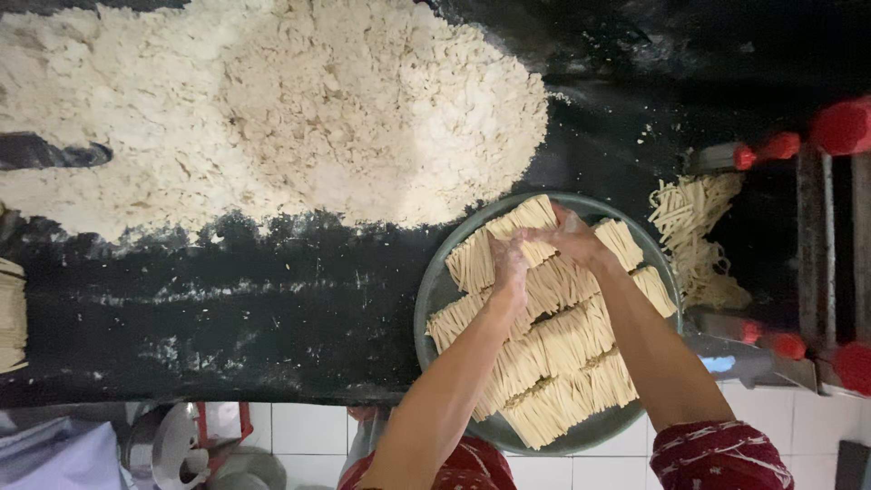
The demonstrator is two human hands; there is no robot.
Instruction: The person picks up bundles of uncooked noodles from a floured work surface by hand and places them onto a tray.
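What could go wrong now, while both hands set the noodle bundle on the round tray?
1. The tray juts over the black table's edge; pressing on it might tip it.
2. The bundle between the left hand and right hand sits near the rim and may slide off.
3. The flour pile lies close; loose crumbs could get in.

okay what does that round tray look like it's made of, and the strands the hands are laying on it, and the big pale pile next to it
Round tray: probably metal, dull grey-green, thin raised rim. Strands: look like fresh noodle dough, pale yellow, matte, cut into bundles; both the left hand and right hand press one bundle. Pale pile: crumbly, floury dough or meal, dry-looking; which exactly is unclear.
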